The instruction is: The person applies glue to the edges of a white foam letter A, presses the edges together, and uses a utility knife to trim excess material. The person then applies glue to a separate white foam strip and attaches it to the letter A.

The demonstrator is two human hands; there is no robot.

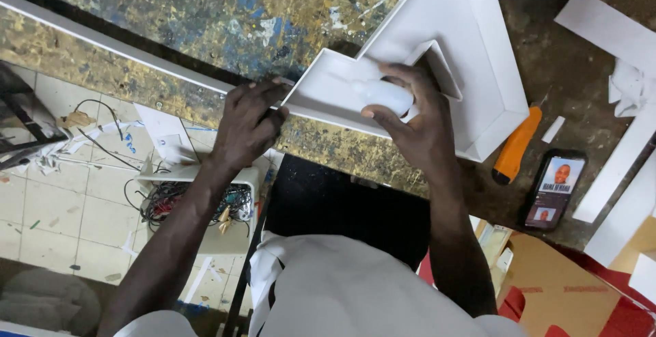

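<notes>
**White channel letter held at the bench edge**

The white hollow letter form (437,43) lies on the paint-spattered bench (205,9), its lower corner overhanging the near edge. It looks light and stiff but thin-walled, so it is probably best gripped at the corners. The right hand (410,115) curls its fingers around a small white bottle (383,94) inside the form. The left hand (249,118) pinches the form's outer corner. An orange utility knife (517,144) and a phone (553,188) lie near.

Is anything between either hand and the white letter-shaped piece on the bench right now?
Nothing visible. The left hand pinches the near corner of the white letter shell. The right hand rests inside it, holding a small white bottle against the inner wall. The orange utility knife lies off to the side.
</notes>
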